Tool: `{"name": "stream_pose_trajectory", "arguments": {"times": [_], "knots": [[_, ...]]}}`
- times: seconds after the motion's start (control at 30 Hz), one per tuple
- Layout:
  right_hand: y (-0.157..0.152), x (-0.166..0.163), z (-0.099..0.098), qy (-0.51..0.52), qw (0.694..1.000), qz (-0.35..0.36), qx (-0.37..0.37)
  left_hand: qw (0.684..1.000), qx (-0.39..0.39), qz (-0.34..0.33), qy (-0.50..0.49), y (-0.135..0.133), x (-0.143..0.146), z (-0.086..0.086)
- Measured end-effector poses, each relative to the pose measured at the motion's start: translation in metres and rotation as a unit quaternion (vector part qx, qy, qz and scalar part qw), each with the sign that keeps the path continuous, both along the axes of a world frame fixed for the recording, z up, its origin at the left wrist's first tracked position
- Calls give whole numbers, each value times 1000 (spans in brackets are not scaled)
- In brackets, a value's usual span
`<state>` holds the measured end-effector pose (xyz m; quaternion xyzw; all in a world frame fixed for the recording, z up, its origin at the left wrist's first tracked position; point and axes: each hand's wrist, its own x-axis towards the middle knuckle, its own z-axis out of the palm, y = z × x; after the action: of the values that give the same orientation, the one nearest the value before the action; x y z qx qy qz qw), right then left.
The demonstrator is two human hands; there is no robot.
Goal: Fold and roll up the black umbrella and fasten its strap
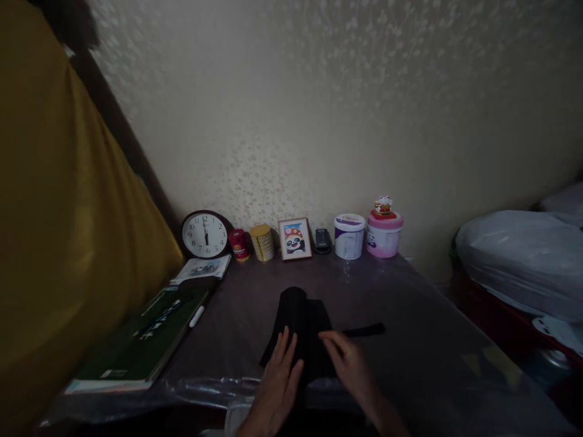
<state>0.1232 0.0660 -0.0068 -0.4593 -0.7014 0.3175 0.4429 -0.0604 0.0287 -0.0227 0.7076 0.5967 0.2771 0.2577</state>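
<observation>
On the table (pixel 387 297), black item (pixel 292 306), material indistinct, left hand (pixel 280 379) flat atop, fingers (pixel 283 343) released, right hand (pixel 348 358) touching, grip impossible to tell.

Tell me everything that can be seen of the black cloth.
The black cloth looks plain and matte, with a raised fold at left and a flatter panel at right. It lies on the plastic-covered table near the front edge. The left hand rests on the fold; the right hand touches the panel.
</observation>
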Motion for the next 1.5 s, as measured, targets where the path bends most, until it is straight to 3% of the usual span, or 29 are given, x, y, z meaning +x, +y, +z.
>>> {"name": "stream_pose_trajectory", "arguments": {"times": [0.07, 0.2, 0.37, 0.57, 0.7, 0.9, 1.03, 1.1, 1.2, 1.33, 1.5], "knots": [[19, 14, -15, -10, 996, -87, -10, 999, 22, 13, 48, -4, 5, -5], [39, 24, -36, -37, 993, -111, -28, 996, 23, 22, 88, -11, 11, -6], [33, 5, -24, -80, 992, -86, 52, 993, -18, 57, 104, -14, 13, -1], [24, -7, -11, -218, 971, 53, 78, 988, -26, 82, 126, -13, 10, 3], [25, -4, -9, -282, 957, 20, 64, 986, -39, 94, 131, -13, 6, 7], [38, -18, -15, -273, 955, 81, 89, 985, -22, 102, 135, -13, 6, 4], [63, -16, -24, -297, 953, -27, 57, 985, -15, 107, 134, -14, 5, -1], [73, -9, -27, -279, 956, -90, 30, 985, -20, 108, 135, -14, 5, -2], [80, 2, -30, -220, 967, -128, -30, 985, -16, 112, 134, -15, 5, -4], [80, 10, -32, -94, 984, -105, -109, 986, 4, 120, 115, -15, 6, -5], [76, 9, -35, 62, 984, -67, -151, 987, -15, 125, 104, -16, 7, 2]]}}
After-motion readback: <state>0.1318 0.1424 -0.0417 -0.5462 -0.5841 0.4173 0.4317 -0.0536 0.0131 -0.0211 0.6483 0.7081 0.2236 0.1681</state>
